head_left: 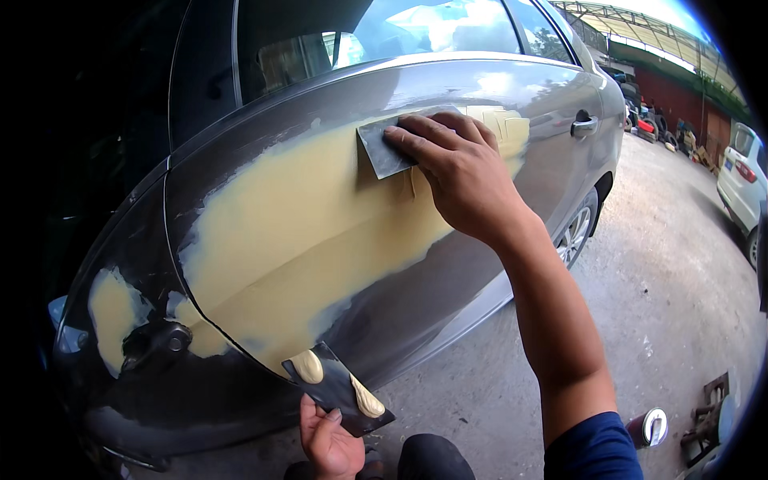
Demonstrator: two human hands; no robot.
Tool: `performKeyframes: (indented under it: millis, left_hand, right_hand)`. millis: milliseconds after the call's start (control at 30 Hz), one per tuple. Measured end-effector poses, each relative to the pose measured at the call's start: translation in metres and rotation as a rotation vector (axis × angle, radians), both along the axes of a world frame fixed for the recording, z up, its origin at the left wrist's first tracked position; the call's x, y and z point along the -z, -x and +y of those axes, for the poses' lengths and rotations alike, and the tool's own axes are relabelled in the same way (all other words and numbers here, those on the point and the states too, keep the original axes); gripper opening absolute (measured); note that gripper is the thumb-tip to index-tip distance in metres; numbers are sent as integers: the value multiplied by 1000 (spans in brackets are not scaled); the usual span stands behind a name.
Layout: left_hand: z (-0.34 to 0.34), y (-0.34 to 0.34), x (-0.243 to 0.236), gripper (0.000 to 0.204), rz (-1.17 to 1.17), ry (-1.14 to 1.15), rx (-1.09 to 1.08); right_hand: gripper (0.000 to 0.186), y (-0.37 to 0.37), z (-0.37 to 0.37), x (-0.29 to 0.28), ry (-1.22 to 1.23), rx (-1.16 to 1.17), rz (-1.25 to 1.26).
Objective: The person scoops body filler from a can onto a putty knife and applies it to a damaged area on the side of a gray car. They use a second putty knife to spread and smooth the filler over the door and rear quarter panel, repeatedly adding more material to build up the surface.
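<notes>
A wide patch of pale yellow body filler (pixel 296 208) covers much of a grey car door (pixel 384 320). My right hand (pixel 464 168) grips a flat grey filler spreader (pixel 388 152) and holds it against the upper part of the patch. Just right of that hand, the filler shows rough, stepped ridges. Low at the middle, my left hand (pixel 328 440) pinches a dark rectangular plate (pixel 340 388) by its lower edge. Two dollops of yellow filler (pixel 366 398) sit on the plate. Part of the spreader is hidden behind my right fingers.
Smaller filler patches (pixel 116 312) surround the handle recess (pixel 164 342) on the other door panel at left. A round can (pixel 648 428) and a small stool (pixel 712 420) stand on the concrete floor at lower right. Farther off is a white car (pixel 744 176).
</notes>
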State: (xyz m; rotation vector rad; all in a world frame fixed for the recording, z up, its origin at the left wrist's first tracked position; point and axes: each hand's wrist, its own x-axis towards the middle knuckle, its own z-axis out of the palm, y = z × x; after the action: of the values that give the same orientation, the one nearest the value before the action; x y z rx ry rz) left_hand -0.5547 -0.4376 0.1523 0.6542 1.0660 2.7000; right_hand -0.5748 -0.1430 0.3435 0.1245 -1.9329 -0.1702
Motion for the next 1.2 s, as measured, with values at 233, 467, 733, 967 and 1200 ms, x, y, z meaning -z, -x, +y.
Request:
performKeyframes:
  millis: [233, 467, 733, 967, 1200]
  left_hand:
    - [6, 11, 4, 57, 11, -4, 28]
    - [7, 15, 8, 56, 8, 39, 13]
    - [20, 13, 3, 57, 15, 47, 39]
    - [34, 11, 2, 57, -67, -85, 111]
    - [55, 1, -13, 56, -22, -132, 91]
  right_hand:
    - [51, -11, -13, 41, -3, 21, -21]
    - [55, -10, -20, 80, 5, 25, 11]
    - [50, -21, -19, 114, 1, 22, 10]
    - [59, -80, -82, 148, 494, -938, -110]
    - [57, -100, -77, 191, 540, -889, -331]
